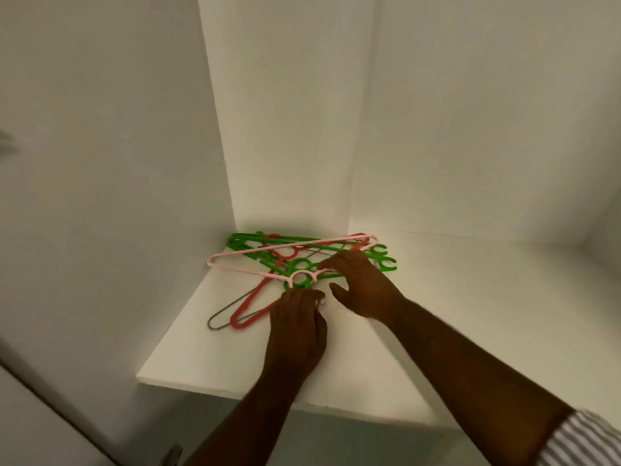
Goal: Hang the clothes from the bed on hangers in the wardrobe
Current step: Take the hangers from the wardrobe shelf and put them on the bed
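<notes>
A heap of plastic hangers lies in the back left corner of a white wardrobe shelf [235, 358]. On top is a pink hanger [255, 251]; under it lie green hangers [383, 262], a red hanger [250, 302] and a thin wire hanger [221, 314]. My left hand [297, 326] holds the pink hanger at its hook, fingers curled round it. My right hand [359, 285] rests on the heap with straight fingers pressing the green hangers down. No clothes are in view.
The shelf is boxed in by a white side panel [285, 112] on the left and a back wall [487, 129]. An open wardrobe door [84, 196] stands at the far left. The shelf's front edge runs below my forearms.
</notes>
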The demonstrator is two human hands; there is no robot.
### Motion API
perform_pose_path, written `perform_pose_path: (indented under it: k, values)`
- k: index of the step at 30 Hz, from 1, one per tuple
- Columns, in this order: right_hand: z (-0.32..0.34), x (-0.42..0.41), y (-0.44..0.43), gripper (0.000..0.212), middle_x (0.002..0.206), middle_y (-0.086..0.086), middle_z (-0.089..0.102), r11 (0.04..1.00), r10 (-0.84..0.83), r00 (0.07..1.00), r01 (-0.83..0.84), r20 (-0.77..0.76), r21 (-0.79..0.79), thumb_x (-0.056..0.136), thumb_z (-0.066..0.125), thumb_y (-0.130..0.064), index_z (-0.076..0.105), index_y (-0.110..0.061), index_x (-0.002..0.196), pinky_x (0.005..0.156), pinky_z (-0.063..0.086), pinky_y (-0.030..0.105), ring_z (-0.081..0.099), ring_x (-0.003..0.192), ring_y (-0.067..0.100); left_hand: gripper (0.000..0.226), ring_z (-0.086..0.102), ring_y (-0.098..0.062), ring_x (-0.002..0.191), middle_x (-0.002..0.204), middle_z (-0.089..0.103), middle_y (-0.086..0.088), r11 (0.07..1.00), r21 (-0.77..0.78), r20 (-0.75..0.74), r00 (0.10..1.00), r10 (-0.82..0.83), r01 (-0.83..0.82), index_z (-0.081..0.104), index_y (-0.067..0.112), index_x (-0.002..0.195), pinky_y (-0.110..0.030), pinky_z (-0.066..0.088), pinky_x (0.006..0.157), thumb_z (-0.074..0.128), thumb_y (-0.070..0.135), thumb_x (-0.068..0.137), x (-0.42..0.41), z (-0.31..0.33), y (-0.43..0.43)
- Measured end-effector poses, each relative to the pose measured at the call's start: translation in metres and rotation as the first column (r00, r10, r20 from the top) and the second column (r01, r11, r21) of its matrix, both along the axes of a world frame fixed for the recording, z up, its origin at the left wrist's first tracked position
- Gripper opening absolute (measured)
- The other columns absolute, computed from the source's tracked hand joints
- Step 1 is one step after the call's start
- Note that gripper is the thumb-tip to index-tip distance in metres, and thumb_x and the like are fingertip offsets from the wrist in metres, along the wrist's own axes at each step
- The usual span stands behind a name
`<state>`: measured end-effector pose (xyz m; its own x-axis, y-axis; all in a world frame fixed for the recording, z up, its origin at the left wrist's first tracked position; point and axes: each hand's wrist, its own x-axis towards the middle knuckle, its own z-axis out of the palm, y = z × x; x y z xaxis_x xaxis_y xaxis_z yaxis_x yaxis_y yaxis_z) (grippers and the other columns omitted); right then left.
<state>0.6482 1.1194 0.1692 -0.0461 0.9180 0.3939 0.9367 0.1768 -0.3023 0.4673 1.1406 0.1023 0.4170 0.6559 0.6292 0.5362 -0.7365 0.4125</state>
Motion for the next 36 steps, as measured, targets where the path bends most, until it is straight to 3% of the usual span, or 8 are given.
perform_pose_path:
  k: [3, 7, 15, 22, 25, 29, 31, 36]
  values:
    - [0.014, 0.001, 0.038, 0.065, 0.151, 0.007, 0.045, 0.967, 0.026, 0.980, 0.024, 0.195, -0.253, 0.088, 0.072, -0.030, 0.046, -0.024, 0.148, 0.115, 0.031, 0.043, 0.037, 0.141, 0.030, 0.035, 0.064, -0.032, 0.115, 0.116, 0.068, -0.009, 0.997, 0.070, -0.034, 0.999, 0.034, -0.032, 0.066, 0.014, 0.116, -0.052, 0.054, 0.095, 0.043, 0.027, 0.093, 0.002, -0.001, -0.001]
    - [0.010, 0.000, 0.078, 0.079, 0.157, 0.010, 0.037, 0.887, 0.127, 0.906, 0.079, 0.405, -0.455, 0.088, 0.072, -0.041, 0.033, -0.025, 0.155, 0.119, 0.029, 0.050, 0.032, 0.144, 0.033, 0.037, 0.064, -0.032, 0.118, 0.121, 0.068, -0.011, 0.995, 0.073, -0.072, 0.995, 0.067, -0.062, 0.063, 0.012, 0.122, -0.052, 0.053, 0.097, 0.044, 0.027, 0.093, 0.003, -0.005, -0.001]
    - [0.000, 0.001, 0.107, 0.052, 0.136, 0.011, 0.057, 0.922, 0.165, 0.909, -0.004, 0.383, -0.387, 0.094, 0.062, -0.042, 0.051, -0.032, 0.143, 0.102, 0.047, 0.044, 0.053, 0.126, 0.030, 0.043, 0.052, -0.021, 0.129, 0.134, 0.060, -0.004, 0.994, -0.008, -0.066, 0.991, 0.113, -0.113, 0.055, 0.018, 0.134, -0.041, 0.044, 0.109, 0.046, 0.030, 0.093, 0.002, 0.009, -0.005]
    - [0.004, 0.011, 0.108, 0.040, 0.117, 0.006, 0.067, 0.909, 0.182, 0.913, -0.015, 0.364, -0.417, 0.091, 0.063, -0.039, 0.055, -0.022, 0.126, 0.089, 0.053, 0.039, 0.064, 0.109, 0.027, 0.051, 0.046, -0.019, 0.135, 0.141, 0.053, -0.004, 0.993, 0.053, 0.030, 0.994, 0.102, -0.103, 0.052, 0.013, 0.139, -0.035, 0.036, 0.112, 0.061, 0.034, 0.093, 0.002, 0.013, -0.010]
    - [0.008, 0.016, 0.104, 0.039, 0.121, 0.003, 0.067, 0.925, 0.194, 0.924, -0.060, 0.329, -0.376, 0.092, 0.064, -0.043, 0.058, -0.020, 0.123, 0.092, 0.052, 0.036, 0.064, 0.112, 0.025, 0.035, 0.052, -0.017, 0.121, 0.125, 0.059, -0.002, 0.984, 0.118, 0.084, 0.989, 0.125, -0.134, 0.060, 0.014, 0.122, -0.032, 0.039, 0.102, 0.063, 0.031, 0.092, 0.000, 0.015, -0.011]
    - [0.014, 0.022, 0.096, 0.046, 0.129, 0.005, 0.066, 0.903, 0.264, 0.947, -0.176, 0.181, -0.393, 0.090, 0.071, -0.041, 0.063, -0.019, 0.130, 0.103, 0.051, 0.037, 0.062, 0.118, 0.023, 0.011, 0.051, -0.006, 0.083, 0.088, 0.057, 0.009, 0.978, 0.165, 0.057, 0.991, 0.119, -0.127, 0.058, 0.024, 0.095, -0.030, 0.039, 0.076, 0.055, 0.034, 0.096, -0.001, 0.019, -0.016]
    - [0.015, 0.024, 0.091, 0.046, 0.132, 0.008, 0.064, 0.873, 0.289, 0.942, -0.185, 0.173, -0.452, 0.091, 0.071, -0.035, 0.063, -0.016, 0.132, 0.106, 0.047, 0.036, 0.059, 0.121, 0.025, 0.021, 0.043, -0.005, 0.070, 0.075, 0.049, 0.012, 0.975, 0.184, 0.012, 0.992, 0.124, -0.124, 0.055, 0.027, 0.084, -0.028, 0.033, 0.069, 0.047, 0.038, 0.100, -0.001, 0.022, -0.018]
    - [0.013, 0.011, 0.080, 0.045, 0.123, 0.006, 0.065, 0.860, 0.239, 0.911, -0.037, 0.337, -0.510, 0.086, 0.073, -0.034, 0.062, -0.018, 0.126, 0.093, 0.051, 0.035, 0.061, 0.111, 0.023, 0.028, 0.036, -0.008, 0.058, 0.064, 0.036, 0.013, 0.979, 0.131, -0.064, 0.984, 0.168, -0.159, 0.047, 0.029, 0.075, -0.028, 0.025, 0.064, 0.046, 0.039, 0.101, -0.002, 0.024, -0.016]
